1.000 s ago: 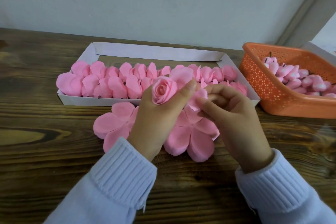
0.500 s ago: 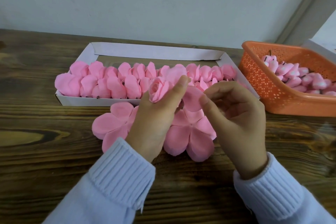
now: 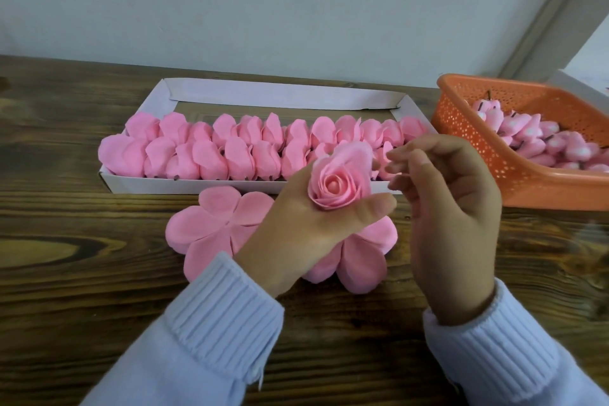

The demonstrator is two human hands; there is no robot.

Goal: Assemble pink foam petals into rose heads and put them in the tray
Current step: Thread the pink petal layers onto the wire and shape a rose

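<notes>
Holding a pink foam rose head (image 3: 336, 188) just in front of the white cardboard tray (image 3: 184, 184)
Gripping it in the left hand (image 3: 296, 227), thumb curled across; hovering the right hand (image 3: 451, 224) alongside, fingers loosely bent, grabbing nothing.

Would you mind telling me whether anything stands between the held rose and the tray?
Nothing visible does: the left hand holds the rose just in front of the tray, near its front wall, with the right hand off to the side.

A dark wooden table (image 3: 66, 273) stands against a plain pale wall (image 3: 296, 3).
</notes>
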